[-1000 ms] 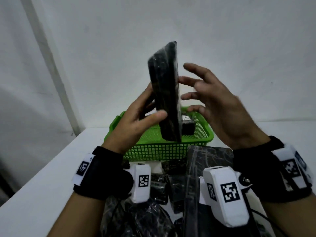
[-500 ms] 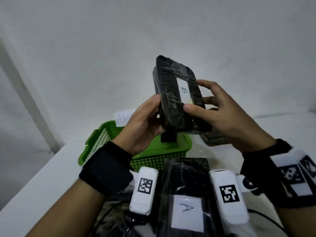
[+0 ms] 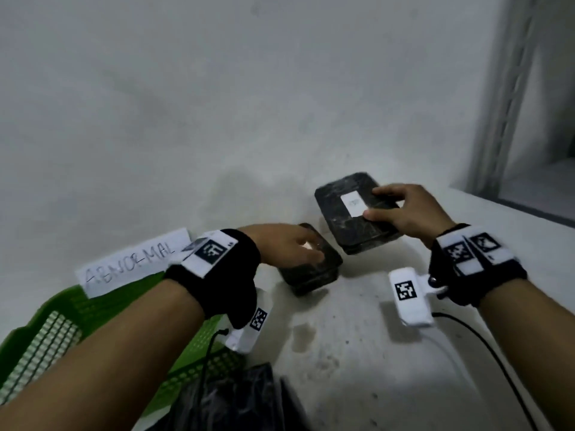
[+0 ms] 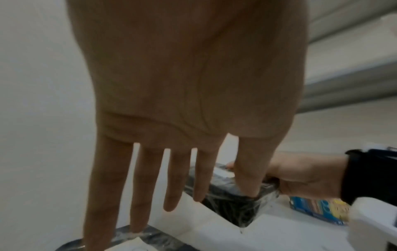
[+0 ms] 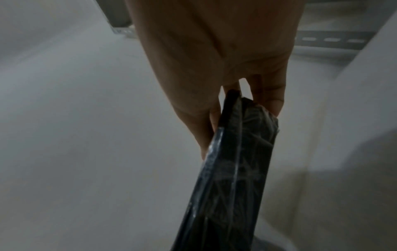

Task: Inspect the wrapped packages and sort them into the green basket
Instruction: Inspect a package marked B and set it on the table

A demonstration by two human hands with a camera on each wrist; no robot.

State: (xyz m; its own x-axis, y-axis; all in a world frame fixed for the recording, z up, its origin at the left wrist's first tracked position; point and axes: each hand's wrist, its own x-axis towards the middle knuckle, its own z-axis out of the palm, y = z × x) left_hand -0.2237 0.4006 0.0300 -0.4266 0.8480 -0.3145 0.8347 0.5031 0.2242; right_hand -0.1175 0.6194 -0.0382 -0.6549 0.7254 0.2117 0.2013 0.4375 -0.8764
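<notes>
A paper sign [image 3: 130, 262] reading "ABNORMAL" stands on the green basket [image 3: 62, 309] at near left. The right hand [image 3: 407, 209] now pinches a large wrapped package [image 3: 348, 213] on the worktop [image 3: 357, 337], no longer raised; its white label is unreadable. The left hand [image 3: 286, 247], fingers straight, rests on a smaller package [image 3: 314, 269] beside it.

Black wrapped packages [image 3: 351, 213] carry white labels [image 3: 354, 204]; green basket [image 3: 62, 309]; white table [image 3: 357, 353]; black wristbands [image 3: 217, 275] with black-and-white square markers
</notes>
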